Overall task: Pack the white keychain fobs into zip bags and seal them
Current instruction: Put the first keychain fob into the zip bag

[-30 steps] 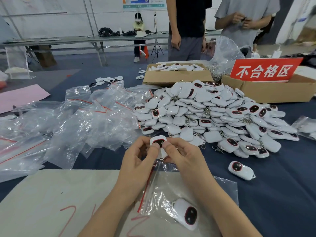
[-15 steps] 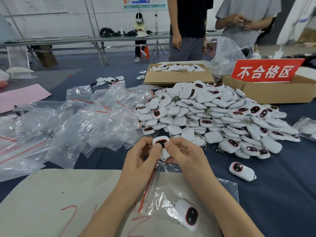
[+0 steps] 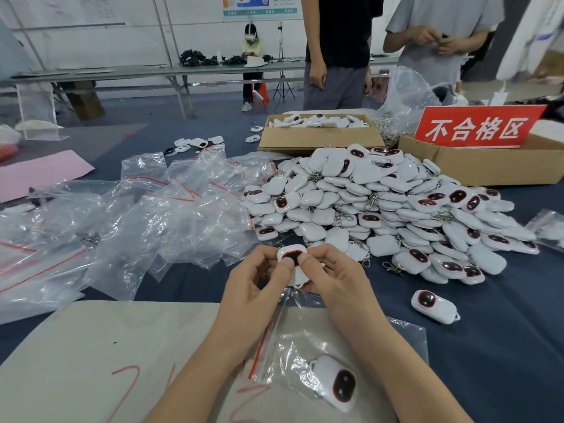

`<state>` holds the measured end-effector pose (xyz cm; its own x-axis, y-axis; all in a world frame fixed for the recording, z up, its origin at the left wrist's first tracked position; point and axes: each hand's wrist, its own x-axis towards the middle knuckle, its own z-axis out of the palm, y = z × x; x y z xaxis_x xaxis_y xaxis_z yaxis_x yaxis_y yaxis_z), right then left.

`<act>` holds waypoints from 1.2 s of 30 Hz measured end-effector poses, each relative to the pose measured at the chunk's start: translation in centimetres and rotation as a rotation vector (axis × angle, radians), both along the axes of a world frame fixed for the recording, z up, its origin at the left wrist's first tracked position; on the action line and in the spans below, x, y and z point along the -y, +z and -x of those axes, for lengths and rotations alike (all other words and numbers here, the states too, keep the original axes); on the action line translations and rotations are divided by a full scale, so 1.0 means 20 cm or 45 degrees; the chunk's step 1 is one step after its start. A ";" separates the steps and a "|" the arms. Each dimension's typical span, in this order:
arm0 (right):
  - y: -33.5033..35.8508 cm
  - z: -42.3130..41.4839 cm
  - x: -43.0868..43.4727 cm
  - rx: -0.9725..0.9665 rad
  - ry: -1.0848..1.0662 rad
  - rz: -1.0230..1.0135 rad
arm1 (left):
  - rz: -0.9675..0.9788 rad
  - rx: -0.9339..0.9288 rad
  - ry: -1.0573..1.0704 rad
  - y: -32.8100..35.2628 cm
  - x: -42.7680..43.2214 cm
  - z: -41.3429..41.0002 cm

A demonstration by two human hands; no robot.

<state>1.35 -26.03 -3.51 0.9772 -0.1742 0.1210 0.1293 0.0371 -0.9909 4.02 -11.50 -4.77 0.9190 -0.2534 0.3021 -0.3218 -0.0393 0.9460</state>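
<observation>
1. Left hand [image 3: 253, 288] and right hand [image 3: 332, 282] both pinch 1 white fob [image 3: 291, 254], near side of the fob pile [image 3: 381, 203].
2. Thumb pressure may squirt it past the zip bag [image 3: 305, 340] beneath.

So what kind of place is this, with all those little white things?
Most likely a packing workshop or small factory: a huge heap of white keychain fobs, piles of clear zip bags beside it, and a cardboard box holding more fobs.
</observation>
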 end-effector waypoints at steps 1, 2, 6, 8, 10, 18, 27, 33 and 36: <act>0.00 0.00 0.00 0.000 -0.004 0.004 | -0.001 -0.001 0.001 0.00 0.00 0.00; 0.00 0.00 0.00 -0.003 -0.007 0.004 | -0.005 0.000 0.003 0.00 0.00 0.00; -0.02 -0.01 0.00 -0.032 0.004 -0.038 | 0.003 0.003 -0.004 0.01 0.01 0.01; -0.03 -0.02 0.00 -0.046 0.014 -0.091 | 0.012 -0.005 -0.017 0.01 0.01 0.02; -0.03 -0.02 0.00 -0.059 0.024 -0.118 | 0.013 -0.016 -0.022 0.01 0.01 0.02; -0.03 -0.02 0.00 -0.054 0.025 -0.141 | -0.023 -0.032 0.004 0.01 0.01 0.01; -0.04 -0.02 0.01 -0.059 0.045 -0.170 | -0.016 -0.035 0.018 0.02 0.01 0.02; -0.05 -0.03 0.01 -0.048 0.083 -0.198 | -0.048 0.120 0.188 0.01 0.01 0.01; -0.04 -0.01 0.01 0.050 0.109 -0.133 | -0.293 0.406 0.241 0.01 -0.01 0.00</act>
